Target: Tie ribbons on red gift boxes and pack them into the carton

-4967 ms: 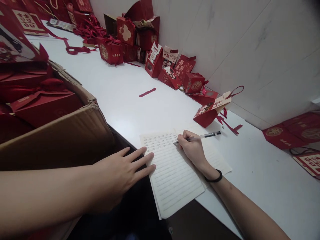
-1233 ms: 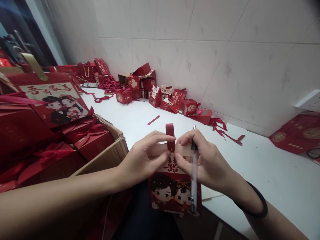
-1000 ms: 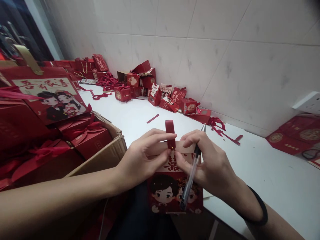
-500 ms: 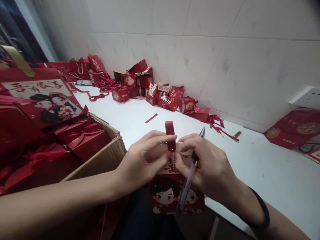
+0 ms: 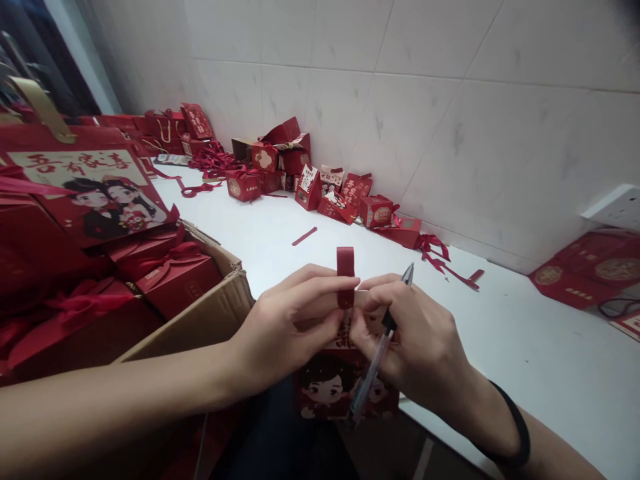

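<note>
Lifted slightly since before, box (image 5: 345, 387) pinched by both hands (image 5: 295, 327) (image 5: 420, 340) at strap (image 5: 345, 283), 12 o'clock; pen (image 5: 375, 367) tucked right; fastening underway, needs firm press.

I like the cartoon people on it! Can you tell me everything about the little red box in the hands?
The red box looks like printed card, with two cartoon faces below a pale band with red characters. A red strap loop sticks up on top. The left hand and right hand pinch its top above the table edge; a pen crosses its front.

A packing workshop: white worktable (image 5: 280, 233) against tiled wall (image 5: 400, 100), heaped red gift boxes (image 5: 280, 163), carton (image 5: 200, 320).
</note>
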Demonstrator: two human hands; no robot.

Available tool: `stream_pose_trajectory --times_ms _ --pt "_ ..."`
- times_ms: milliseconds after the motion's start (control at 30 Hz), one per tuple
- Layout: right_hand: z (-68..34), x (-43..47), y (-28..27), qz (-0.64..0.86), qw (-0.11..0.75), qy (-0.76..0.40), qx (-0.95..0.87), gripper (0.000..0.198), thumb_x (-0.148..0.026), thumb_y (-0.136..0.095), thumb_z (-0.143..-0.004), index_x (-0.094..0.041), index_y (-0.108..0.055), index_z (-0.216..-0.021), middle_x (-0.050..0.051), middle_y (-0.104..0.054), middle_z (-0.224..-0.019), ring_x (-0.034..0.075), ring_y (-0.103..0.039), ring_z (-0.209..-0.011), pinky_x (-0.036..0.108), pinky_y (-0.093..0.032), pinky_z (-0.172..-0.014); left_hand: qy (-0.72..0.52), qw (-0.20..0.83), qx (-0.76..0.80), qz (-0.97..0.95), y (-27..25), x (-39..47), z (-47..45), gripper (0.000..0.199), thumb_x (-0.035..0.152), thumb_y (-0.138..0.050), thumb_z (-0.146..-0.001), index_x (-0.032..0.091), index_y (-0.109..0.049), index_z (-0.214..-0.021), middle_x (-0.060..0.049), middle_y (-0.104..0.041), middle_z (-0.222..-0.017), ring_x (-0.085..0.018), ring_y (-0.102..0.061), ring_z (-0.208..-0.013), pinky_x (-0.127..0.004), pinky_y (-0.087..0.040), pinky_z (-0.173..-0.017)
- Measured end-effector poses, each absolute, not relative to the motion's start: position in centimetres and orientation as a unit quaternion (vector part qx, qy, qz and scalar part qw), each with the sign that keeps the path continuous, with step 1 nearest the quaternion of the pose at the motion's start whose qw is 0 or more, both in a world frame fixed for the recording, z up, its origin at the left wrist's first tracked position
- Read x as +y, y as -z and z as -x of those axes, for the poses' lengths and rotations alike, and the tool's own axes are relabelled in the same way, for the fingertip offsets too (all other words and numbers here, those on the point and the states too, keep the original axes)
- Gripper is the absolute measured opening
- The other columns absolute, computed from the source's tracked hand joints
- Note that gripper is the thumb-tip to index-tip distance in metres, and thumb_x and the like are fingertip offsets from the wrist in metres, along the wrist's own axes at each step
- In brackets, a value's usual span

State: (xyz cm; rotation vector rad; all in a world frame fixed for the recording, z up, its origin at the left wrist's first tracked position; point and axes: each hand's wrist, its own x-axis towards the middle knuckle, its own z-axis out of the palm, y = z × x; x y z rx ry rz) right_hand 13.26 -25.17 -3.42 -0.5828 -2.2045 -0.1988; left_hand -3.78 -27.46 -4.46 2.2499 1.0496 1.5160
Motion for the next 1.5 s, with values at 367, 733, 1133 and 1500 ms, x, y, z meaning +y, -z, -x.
stream_pose_trajectory --times_ms 367,733,1133,1500 --pt "-13.4 -25.2 3.3 0.219 0.432 0.005 -0.875 0.014 -0.006 -0.048 -0.084 -0.018 -0.043 -0.079 0.002 -0.057 -0.077 0.011 -0.052 -0.063 0.023 -0.043 -0.053 -0.518 0.156 0.338 -0.770 4.4 -27.7 3.8 0.032 0.003 -0.049 -0.078 0.015 -0.057 -0.107 -0.004 -0.059 -0.097 -0.008 -0.058 -0.089 -0.015 -0.047 -0.079" --pt "-13.5 -24.9 3.4 0.255 0.404 -0.149 -0.866 0.012 -0.009 -0.048 -0.082 -0.020 -0.044 -0.084 -0.002 -0.054 -0.077 0.008 -0.049 -0.056 0.020 -0.042 -0.052 -0.505 0.259 0.370 -0.735 4.7 -27.5 3.8 0.024 0.010 -0.048 -0.081 0.015 -0.054 -0.103 -0.003 -0.057 -0.093 -0.009 -0.059 -0.081 -0.018 -0.048 -0.071" --pt "-13.3 -24.7 3.3 0.279 0.432 -0.264 -0.816 0.019 -0.014 -0.051 -0.083 -0.021 -0.037 -0.074 -0.003 -0.055 -0.075 0.010 -0.050 -0.061 0.019 -0.040 -0.051 -0.499 0.409 0.386 -0.659 4.3 -27.5 3.7 0.041 0.018 -0.051 -0.082 0.023 -0.033 -0.119 -0.001 -0.059 -0.083 -0.010 -0.056 -0.070 -0.020 -0.046 -0.062" --pt "-13.1 -25.1 3.0 0.267 0.450 -0.298 -0.799 0.024 -0.014 -0.049 -0.085 -0.022 -0.030 -0.072 -0.004 -0.055 -0.074 0.009 -0.047 -0.060 0.018 -0.039 -0.052 -0.520 0.515 0.349 -0.585 3.6 -28.0 3.4 0.038 0.016 -0.053 -0.082 0.025 -0.032 -0.112 0.001 -0.058 -0.082 -0.007 -0.060 -0.067 -0.014 -0.046 -0.058"
